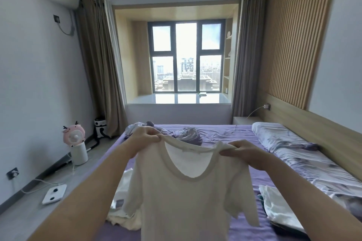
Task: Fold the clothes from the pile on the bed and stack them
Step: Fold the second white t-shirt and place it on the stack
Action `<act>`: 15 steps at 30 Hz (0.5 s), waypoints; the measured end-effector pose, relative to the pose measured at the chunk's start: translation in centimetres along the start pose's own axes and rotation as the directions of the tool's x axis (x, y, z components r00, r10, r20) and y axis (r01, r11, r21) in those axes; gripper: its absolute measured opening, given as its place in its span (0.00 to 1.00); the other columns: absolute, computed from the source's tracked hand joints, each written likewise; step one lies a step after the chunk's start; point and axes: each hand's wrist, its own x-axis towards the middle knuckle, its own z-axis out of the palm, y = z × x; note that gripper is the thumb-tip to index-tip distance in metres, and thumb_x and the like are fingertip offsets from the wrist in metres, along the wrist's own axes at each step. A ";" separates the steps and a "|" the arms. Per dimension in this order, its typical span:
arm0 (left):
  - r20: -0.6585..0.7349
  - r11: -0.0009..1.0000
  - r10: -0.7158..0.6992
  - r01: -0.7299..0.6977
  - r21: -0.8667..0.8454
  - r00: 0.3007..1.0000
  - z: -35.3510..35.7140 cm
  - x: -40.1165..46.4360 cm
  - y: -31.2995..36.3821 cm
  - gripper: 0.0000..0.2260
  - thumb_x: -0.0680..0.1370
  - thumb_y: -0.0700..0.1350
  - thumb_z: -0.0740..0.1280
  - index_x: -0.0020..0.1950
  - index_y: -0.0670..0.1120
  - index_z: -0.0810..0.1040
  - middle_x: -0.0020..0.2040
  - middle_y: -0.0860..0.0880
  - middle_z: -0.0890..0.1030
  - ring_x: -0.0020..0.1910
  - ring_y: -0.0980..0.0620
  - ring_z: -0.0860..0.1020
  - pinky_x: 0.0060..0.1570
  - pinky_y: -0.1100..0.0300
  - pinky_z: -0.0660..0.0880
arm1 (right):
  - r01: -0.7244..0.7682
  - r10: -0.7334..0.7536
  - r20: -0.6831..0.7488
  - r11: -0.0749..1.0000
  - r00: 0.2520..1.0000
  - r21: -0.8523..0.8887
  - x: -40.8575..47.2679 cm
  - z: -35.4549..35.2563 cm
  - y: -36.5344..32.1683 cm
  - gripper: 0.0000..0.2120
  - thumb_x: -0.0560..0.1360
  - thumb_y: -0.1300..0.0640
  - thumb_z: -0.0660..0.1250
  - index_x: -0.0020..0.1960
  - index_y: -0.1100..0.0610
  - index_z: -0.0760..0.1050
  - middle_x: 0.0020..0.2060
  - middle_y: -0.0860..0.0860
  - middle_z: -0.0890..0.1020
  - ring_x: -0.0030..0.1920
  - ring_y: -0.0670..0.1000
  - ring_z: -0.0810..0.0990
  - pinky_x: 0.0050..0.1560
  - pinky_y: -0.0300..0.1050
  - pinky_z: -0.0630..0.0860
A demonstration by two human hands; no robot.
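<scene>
I hold a white T-shirt (188, 195) up in the air above the purple bed (235, 135), its neckline toward me. My left hand (146, 137) pinches the left shoulder and my right hand (242, 151) pinches the right shoulder. The shirt hangs straight down with both short sleeves loose. Behind it on the left lies a heap of white and pale clothes (121, 201), partly hidden by the shirt. Folded clothes (278, 205) lie stacked at the right on the bed. More crumpled purple-grey clothes (188, 135) lie at the far side of the bed.
A patterned pillow and quilt (297, 148) run along the headboard at the right. On the floor at the left stand a pink fan on a white cylinder (75, 143), a white scale (54, 193) and cables. A window bay is beyond the bed.
</scene>
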 end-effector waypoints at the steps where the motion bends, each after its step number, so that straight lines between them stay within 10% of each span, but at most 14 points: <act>1: -0.034 0.997 0.042 -0.039 0.062 0.999 0.2 -0.1 -0.2 0.03 0.74 0.39 0.69 0.44 0.41 0.83 0.36 0.49 0.79 0.38 0.53 0.74 0.41 0.61 0.69 | -0.001 0.001 0.011 1.000 1.000 0.004 -0.6 0.1 -0.1 0.11 0.71 0.58 0.73 0.45 0.67 0.80 0.37 0.55 0.82 0.38 0.51 0.81 0.40 0.43 0.77; 10: -0.190 0.902 0.293 -0.205 0.380 0.937 2.3 -1.6 0.1 0.10 0.75 0.48 0.70 0.45 0.41 0.82 0.39 0.48 0.79 0.40 0.52 0.74 0.37 0.65 0.63 | -0.025 0.025 0.001 1.000 1.000 -0.005 -4.8 0.4 -0.5 0.16 0.74 0.52 0.69 0.51 0.66 0.80 0.42 0.57 0.83 0.42 0.53 0.81 0.42 0.44 0.78; 15: -0.206 0.897 0.304 -0.207 0.391 0.930 3.1 -1.4 0.6 0.11 0.76 0.52 0.68 0.43 0.45 0.80 0.32 0.57 0.74 0.34 0.56 0.73 0.32 0.71 0.63 | 0.024 -0.034 -0.104 0.995 0.994 -0.097 -5.6 0.3 -0.8 0.08 0.73 0.58 0.71 0.38 0.62 0.78 0.34 0.53 0.77 0.36 0.49 0.74 0.36 0.39 0.71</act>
